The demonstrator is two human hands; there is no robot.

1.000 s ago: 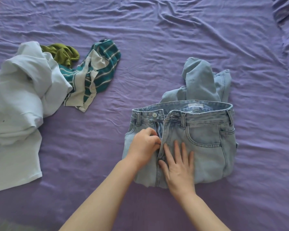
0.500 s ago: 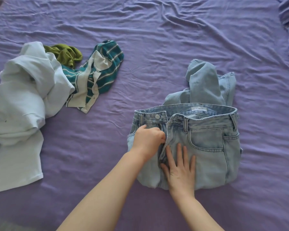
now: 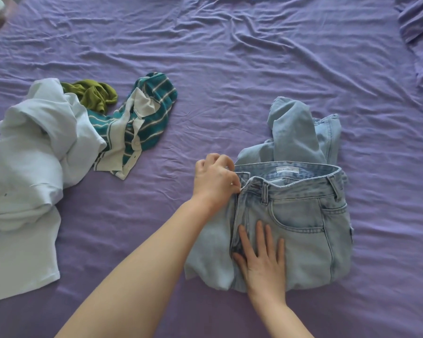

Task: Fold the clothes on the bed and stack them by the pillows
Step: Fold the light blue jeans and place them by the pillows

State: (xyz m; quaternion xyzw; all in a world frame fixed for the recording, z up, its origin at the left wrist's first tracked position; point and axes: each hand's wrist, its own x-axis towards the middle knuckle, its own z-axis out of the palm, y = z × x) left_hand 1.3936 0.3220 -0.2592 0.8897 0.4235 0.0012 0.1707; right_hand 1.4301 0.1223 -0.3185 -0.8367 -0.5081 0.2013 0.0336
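Note:
Light blue jeans (image 3: 303,223) lie partly folded on the purple bed sheet (image 3: 230,69), waistband facing away from me, legs bunched behind it. My left hand (image 3: 214,180) grips the left end of the waistband beside the fly, fingers curled round the denim. My right hand (image 3: 261,254) presses flat on the front of the jeans just right of the fly, fingers straight and spread.
At the left lies a heap of unfolded clothes: a white garment (image 3: 32,157), an olive green piece (image 3: 95,93) and a teal striped shirt (image 3: 144,118) with a white collar. A purple pillow edge (image 3: 420,18) shows at the top right.
My left hand has slid up along the fly from the middle of the jeans to the waistband. My right hand has stayed pressed flat on the denim.

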